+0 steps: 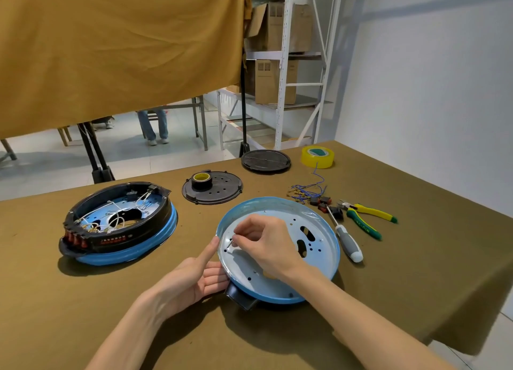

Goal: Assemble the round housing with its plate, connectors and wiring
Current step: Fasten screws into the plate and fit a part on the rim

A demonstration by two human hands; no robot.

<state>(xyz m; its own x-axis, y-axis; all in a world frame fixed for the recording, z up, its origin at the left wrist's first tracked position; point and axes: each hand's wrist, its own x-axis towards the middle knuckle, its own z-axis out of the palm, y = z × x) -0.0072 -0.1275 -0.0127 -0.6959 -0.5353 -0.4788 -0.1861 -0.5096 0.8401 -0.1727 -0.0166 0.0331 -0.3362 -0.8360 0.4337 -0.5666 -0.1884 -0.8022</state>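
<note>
A round blue housing (319, 225) lies tilted on the table in front of me, its pale perforated inside facing up and a black handle at its near edge. My left hand (194, 275) holds its left rim, thumb on top and fingers underneath. My right hand (266, 245) reaches inside and pinches a small screw (229, 243) over a hole near the left wall. A perforated black plate (219, 192) lies behind. Blue wires with connectors (305, 193) and black-and-red switches (324, 204) lie to the right.
A second blue housing with a black ring and white wiring (119, 220) sits at the left. Black tape (201, 180) rests on the plate; a black lid (266, 161) and yellow tape (317, 157) stand at the back. A screwdriver (347, 239) and yellow-green pliers (366, 217) lie right.
</note>
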